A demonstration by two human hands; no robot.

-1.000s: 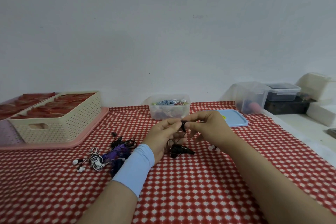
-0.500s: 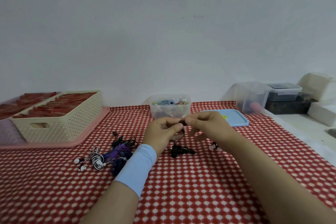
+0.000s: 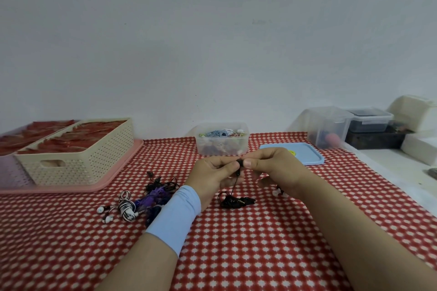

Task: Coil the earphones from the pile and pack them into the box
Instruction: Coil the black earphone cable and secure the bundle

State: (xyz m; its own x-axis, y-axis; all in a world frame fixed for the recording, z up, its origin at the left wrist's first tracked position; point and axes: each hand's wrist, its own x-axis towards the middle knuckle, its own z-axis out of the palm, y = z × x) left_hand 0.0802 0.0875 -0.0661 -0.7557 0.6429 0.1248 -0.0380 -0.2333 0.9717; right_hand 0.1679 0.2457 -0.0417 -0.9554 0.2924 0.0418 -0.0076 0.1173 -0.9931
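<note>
Black earphones (image 3: 234, 201) lie bunched on the red checked cloth, their cable rising to my hands. My left hand (image 3: 214, 177) and my right hand (image 3: 276, 168) meet above the cloth and both pinch the black earbud end between fingertips. A pile of earphones (image 3: 151, 198), purple, black and black-and-white, lies to the left of my left wrist. The clear plastic box (image 3: 222, 145) stands behind my hands with several coiled earphones inside. Its blue lid (image 3: 305, 156) lies to its right.
A cream perforated basket (image 3: 78, 156) sits on a pink tray (image 3: 118, 170) at the left. Clear and dark containers (image 3: 331, 127) stand at the back right beside white boxes (image 3: 413, 111). White earbuds (image 3: 277, 192) peek out under my right wrist.
Both hands have risen slightly and moved a little away from me, still pinching the earbud end. The black bundle on the cloth stays put.
</note>
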